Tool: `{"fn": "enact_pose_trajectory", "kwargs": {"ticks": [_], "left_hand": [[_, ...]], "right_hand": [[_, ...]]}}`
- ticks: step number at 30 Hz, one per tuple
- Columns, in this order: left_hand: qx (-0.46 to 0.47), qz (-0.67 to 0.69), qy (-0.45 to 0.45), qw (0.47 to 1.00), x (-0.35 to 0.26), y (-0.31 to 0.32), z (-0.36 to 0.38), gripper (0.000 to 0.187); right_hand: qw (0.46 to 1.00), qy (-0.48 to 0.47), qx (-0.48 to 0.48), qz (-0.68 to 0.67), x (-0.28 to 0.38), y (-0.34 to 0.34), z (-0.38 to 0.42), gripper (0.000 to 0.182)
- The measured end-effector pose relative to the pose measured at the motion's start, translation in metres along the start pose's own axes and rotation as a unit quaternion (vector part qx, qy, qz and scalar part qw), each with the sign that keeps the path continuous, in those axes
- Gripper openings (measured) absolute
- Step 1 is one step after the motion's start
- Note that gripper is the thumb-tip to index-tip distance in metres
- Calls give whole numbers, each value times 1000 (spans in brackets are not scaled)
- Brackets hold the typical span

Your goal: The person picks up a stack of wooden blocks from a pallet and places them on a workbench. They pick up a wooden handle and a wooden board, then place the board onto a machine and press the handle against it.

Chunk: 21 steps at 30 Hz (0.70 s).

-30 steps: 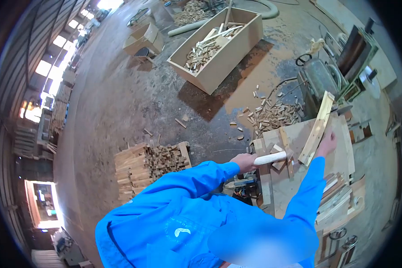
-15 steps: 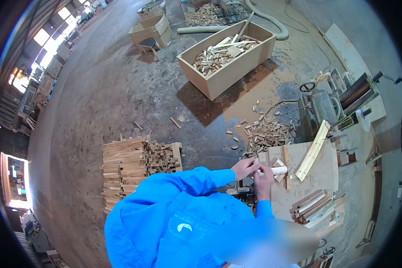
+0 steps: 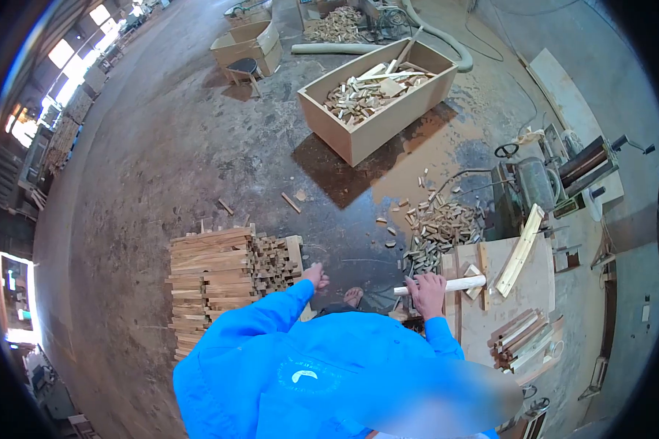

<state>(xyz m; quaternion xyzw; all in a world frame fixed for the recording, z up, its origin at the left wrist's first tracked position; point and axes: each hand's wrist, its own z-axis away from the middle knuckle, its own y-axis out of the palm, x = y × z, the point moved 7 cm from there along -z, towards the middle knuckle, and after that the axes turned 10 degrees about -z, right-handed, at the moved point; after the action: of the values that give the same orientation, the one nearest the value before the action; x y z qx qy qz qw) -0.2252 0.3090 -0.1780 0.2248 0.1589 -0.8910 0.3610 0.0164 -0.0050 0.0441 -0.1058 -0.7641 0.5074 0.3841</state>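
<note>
My right hand is wrapped round a pale wooden stick that lies across the left part of the wooden worktable. The stick's right end reaches a narrow wood strip and small angled blocks. Away to the left, my left hand is beside the right edge of a large stack of cut wood pieces. Its fingers look curled, but whether anything small is in them is hidden.
A long pale board and a bundle of strips lie on the worktable. Beyond it are scattered offcuts and a machine. A big wooden bin of scraps stands ahead, with a cardboard box farther left.
My left hand has left the stick and moved left to the stack. My right hand now grips the stick from above, and more of the stick shows.
</note>
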Motion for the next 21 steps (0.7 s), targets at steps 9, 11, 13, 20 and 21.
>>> {"fn": "enact_pose_trajectory", "kwargs": {"ticks": [9, 11, 13, 20, 21], "left_hand": [[150, 142, 95, 974, -198, 42, -51, 65], [200, 216, 232, 927, -325, 57, -14, 69], [110, 222, 298, 922, -392, 53, 17, 73], [172, -73, 254, 949, -287, 94, 19, 57], [195, -147, 215, 945, -241, 102, -2, 58]], "right_hand": [[998, 53, 34, 17, -3, 16, -1, 53], [997, 64, 43, 22, -1, 16, -2, 53], [996, 65, 44, 31, 1, 13, -3, 51], [997, 67, 33, 20, -10, 9, 8, 49], [995, 82, 59, 9, -11, 6, 9, 48]]}}
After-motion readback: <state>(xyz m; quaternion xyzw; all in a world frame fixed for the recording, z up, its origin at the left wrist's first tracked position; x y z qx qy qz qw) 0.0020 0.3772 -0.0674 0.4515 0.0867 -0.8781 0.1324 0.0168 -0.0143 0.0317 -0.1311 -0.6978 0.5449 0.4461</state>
